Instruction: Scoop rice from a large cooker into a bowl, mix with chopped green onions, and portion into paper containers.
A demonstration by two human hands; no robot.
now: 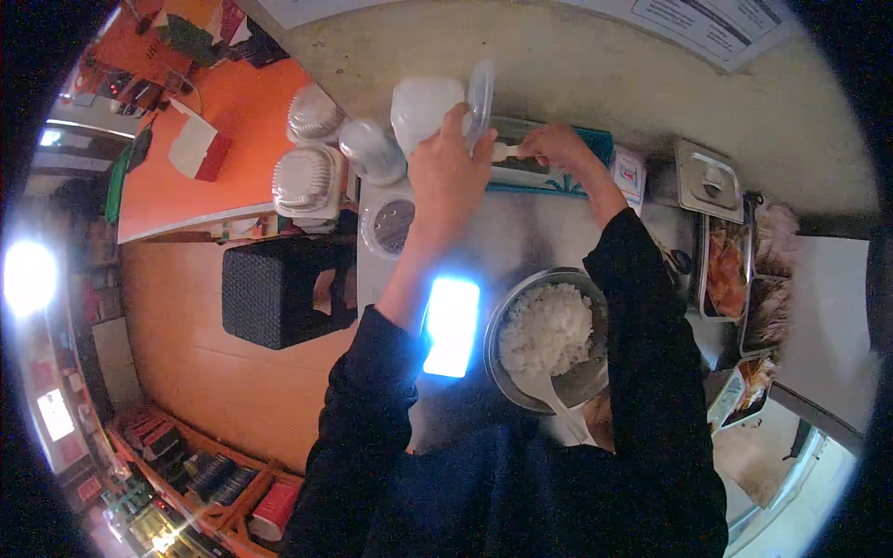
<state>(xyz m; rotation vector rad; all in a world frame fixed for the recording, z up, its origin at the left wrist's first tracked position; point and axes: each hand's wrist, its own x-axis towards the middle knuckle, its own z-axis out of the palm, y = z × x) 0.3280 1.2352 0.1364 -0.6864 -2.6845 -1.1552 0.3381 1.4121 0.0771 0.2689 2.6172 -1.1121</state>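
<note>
My left hand (450, 171) reaches over the back of the counter. Between its thumb and forefinger stands a clear plastic lid (481, 91), tilted on edge. Just behind that hand are white plastic tubs (425, 108), apparently stacked. My right hand (558, 148) pinches a small white piece (505, 151), whose kind I cannot make out, above a teal-edged tray (596, 143). Closer to my body, a metal bowl (493, 342) holds cooked rice (548, 328) with a white rice paddle (558, 404) resting in it. A brightly lit phone screen (452, 328) lies beside my left forearm.
Clear clamshell containers (307, 183) and a clear plastic cup (372, 150) stand at the back left. Food pans (725, 268) line the right, near a steel pan lid (710, 180). A dark woven stool (268, 296) is left of the counter. Printed sheets (704, 28) hang behind.
</note>
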